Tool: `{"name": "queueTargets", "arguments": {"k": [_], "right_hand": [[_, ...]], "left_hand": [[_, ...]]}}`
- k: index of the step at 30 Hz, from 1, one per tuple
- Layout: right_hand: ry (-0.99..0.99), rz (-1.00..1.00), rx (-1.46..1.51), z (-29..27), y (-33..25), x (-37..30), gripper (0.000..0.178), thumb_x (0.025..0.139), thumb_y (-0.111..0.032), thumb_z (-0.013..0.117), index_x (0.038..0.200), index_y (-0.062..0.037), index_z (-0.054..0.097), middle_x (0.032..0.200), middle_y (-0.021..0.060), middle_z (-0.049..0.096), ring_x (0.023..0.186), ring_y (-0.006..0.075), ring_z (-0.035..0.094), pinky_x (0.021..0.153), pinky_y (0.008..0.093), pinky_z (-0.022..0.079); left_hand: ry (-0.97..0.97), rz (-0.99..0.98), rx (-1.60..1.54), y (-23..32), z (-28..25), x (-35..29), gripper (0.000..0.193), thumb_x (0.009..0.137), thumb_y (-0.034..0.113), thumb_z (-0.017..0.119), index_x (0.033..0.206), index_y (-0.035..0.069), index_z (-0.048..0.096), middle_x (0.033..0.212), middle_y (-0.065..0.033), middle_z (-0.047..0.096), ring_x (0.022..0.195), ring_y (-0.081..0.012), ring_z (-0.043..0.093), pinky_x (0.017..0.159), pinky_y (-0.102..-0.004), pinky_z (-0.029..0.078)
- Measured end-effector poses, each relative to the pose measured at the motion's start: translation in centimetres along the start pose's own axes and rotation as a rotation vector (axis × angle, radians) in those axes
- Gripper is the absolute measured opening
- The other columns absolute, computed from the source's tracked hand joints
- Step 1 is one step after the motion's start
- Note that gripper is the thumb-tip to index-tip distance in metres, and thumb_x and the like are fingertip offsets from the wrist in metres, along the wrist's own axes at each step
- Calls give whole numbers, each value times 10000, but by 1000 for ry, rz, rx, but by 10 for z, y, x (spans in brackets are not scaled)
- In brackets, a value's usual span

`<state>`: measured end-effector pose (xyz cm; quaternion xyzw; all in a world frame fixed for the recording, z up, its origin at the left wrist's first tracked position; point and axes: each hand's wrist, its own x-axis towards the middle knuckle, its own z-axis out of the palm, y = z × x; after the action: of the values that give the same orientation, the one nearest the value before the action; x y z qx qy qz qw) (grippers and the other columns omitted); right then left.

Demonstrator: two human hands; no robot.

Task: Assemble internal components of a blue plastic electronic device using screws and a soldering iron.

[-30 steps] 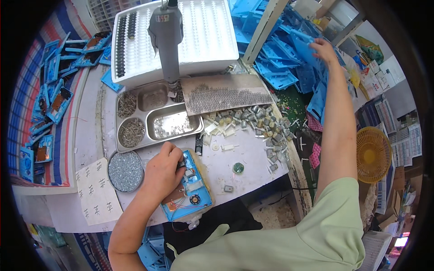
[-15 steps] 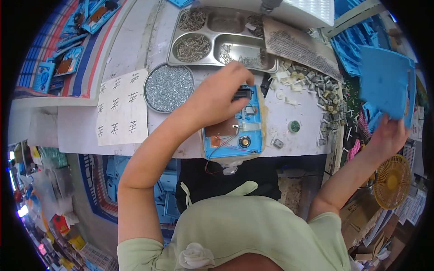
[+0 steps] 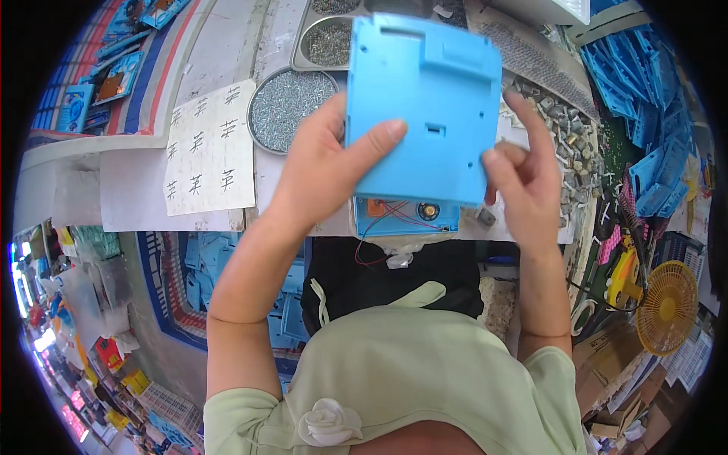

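Note:
A flat blue plastic cover with a small slot and several screw holes is held up over the table. My left hand grips its left edge, thumb lying across the face and fingers out of sight behind. At the right edge, my right hand has its thumb against the lower corner; its index finger stretches away and other fingers curl partly behind. Under the cover lies a blue casing, mostly hidden. Its lower end shows a round speaker and thin red wires hanging over the table edge.
A round dish of small screws and a steel compartment tray stand behind my left hand. Small motors and white parts cover the right side. Blue plastic shells pile up further right; a yellow fan is below them.
My right hand has brought the blue cover from the far right to the middle, above the casing. My left hand has left the casing and now holds the cover's left edge.

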<state>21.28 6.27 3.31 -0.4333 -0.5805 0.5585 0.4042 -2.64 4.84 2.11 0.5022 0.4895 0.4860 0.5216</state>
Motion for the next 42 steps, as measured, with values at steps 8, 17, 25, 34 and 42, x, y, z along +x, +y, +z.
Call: {"name": "queueTargets", "arguments": {"k": [8, 17, 25, 34, 42], "right_hand": [[50, -52, -631, -8, 55, -39, 525, 982, -134, 611, 1465, -35, 431, 596, 81, 552, 524, 204, 574, 539, 331, 424], [-140, -18, -723, -8, 54, -9, 395, 985, -171, 598, 1363, -88, 520, 675, 135, 629, 599, 342, 643, 581, 421, 484], [-251, -211, -898, -8, 36, -21, 534, 922, -101, 660, 1431, -42, 512, 779, 172, 633, 708, 348, 642, 662, 426, 507], [-111, -233, -685, -9, 60, -33, 492, 872, -21, 702, 1354, 15, 612, 761, 112, 603, 645, 228, 585, 615, 337, 481], [-190, -337, -737, -14, 68, -29, 488, 863, -12, 713, 1340, 19, 617, 756, 109, 583, 623, 225, 555, 560, 330, 450]], "left_hand": [[19, 216, 804, -34, 14, -25, 864, 812, 327, 818, 1482, -37, 412, 705, -102, 599, 596, -225, 597, 562, -334, 479], [51, 165, 757, -42, 5, -23, 795, 837, 329, 792, 1449, -33, 435, 691, -128, 633, 594, -287, 645, 559, -385, 494], [134, 70, 661, -46, 9, -51, 720, 853, 200, 790, 1442, -44, 455, 624, -42, 513, 528, -186, 530, 526, -325, 446], [177, 49, 498, -55, 8, -66, 613, 859, 120, 788, 1398, -22, 532, 649, -31, 508, 539, -144, 471, 526, -287, 418], [253, 69, 529, -65, 13, -80, 566, 858, 102, 782, 1374, -8, 579, 642, -29, 481, 541, -143, 458, 519, -286, 401]]}}
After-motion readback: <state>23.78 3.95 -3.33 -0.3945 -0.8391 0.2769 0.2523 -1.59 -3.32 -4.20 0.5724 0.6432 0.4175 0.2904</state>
